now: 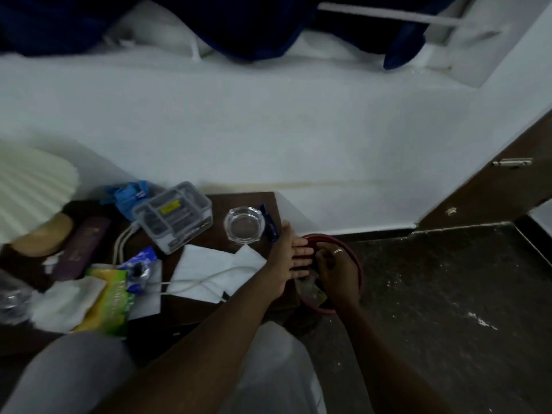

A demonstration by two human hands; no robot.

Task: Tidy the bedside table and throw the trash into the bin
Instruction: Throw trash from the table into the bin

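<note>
The dark wooden bedside table (236, 201) carries a glass ashtray (244, 225), a clear plastic box (173, 215), white tissues (206, 268), a white cable (191, 282), a green packet (112, 297) and blue wrappers (140, 265). To its right, on the floor, stands a red-rimmed bin (355, 258). My left hand (288, 258) is flat with straight fingers over the bin's left rim. My right hand (336, 271), wearing a ring, has curled fingers against the left palm above the bin; whether it holds anything is hidden.
A pleated white lampshade (30, 186) and a dark book (82, 249) fill the table's left side, with a crumpled tissue (64, 303) and a blue cloth (128, 194). The white bed (268, 130) lies behind. Dark speckled floor (448, 294) stretches right, beside a brown cabinet (507, 186).
</note>
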